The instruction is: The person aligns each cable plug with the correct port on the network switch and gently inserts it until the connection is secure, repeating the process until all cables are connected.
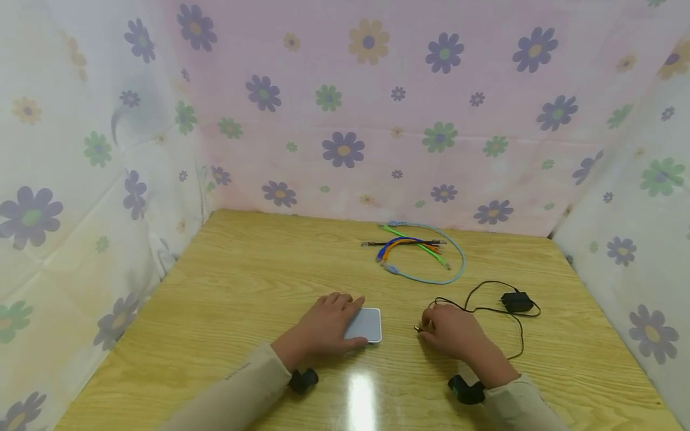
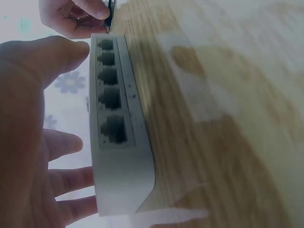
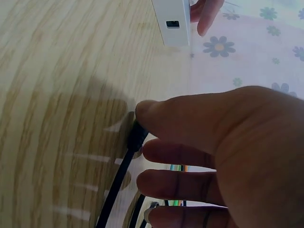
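A small white network switch (image 1: 368,325) lies flat on the table. My left hand (image 1: 330,326) holds it from its left side, thumb along the near edge and fingers over the far part. In the left wrist view its port side (image 2: 111,95) shows a row of several sockets. My right hand (image 1: 454,329) pinches the plug end (image 1: 417,328) of a black power cord between thumb and fingers, a short gap right of the switch. In the right wrist view, the cord (image 3: 115,185) trails from the thumb, and a small power socket (image 3: 173,24) shows in the switch's end.
The cord runs to a black power adapter (image 1: 517,301) lying to the right. Farther back lie several short network cables: a light blue one (image 1: 462,254) in a loop, plus green, black, blue and orange ones. Flowered cloth (image 1: 345,120) walls the table at back and sides.
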